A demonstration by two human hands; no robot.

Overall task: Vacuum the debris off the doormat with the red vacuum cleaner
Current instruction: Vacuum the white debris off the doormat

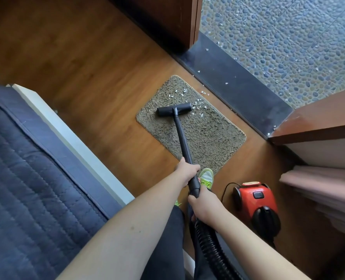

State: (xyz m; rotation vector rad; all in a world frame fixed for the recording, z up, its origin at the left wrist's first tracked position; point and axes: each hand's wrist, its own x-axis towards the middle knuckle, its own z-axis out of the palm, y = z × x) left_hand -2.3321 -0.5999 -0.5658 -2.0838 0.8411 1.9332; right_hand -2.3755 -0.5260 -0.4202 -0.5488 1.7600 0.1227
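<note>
Doormat (208, 136): a shaggy grey-brown mat on the wooden floor (98, 63), near the middle of the view, at about 12 o'clock from both hands and apart from them.
Debris (195, 105): small white flakes on the far part of the mat, around 12 to 1 o'clock from the nozzle; the near part of the mat looks mostly free of them.
Nozzle (174, 109): the black floor head lies flat on the far-left part of the mat, with flakes just beside its right end.
Wand (182, 138): a black tube which runs from the nozzle down toward 6 o'clock, to the hands.
Left hand (186, 172): wrapped around the wand, at the near edge of the mat, higher on the tube than the other hand.
Right hand (205, 206): clenched around the lower end of the wand, where the ribbed black hose (210, 245) begins, just below the left hand.
Red vacuum cleaner (256, 205): stands on the floor at about 3 o'clock from the right hand, near it but not touching.
Shoe (206, 177): a green and white sneaker, at the near corner of the mat, between the two hands.
Threshold (238, 91): a dark strip at 1 o'clock from the mat, with a few more white flakes on it.
Pebble paving (288, 41): outside, behind the threshold.
Bedding (26, 178): a dark blue quilted cover at 9 o'clock.
</note>
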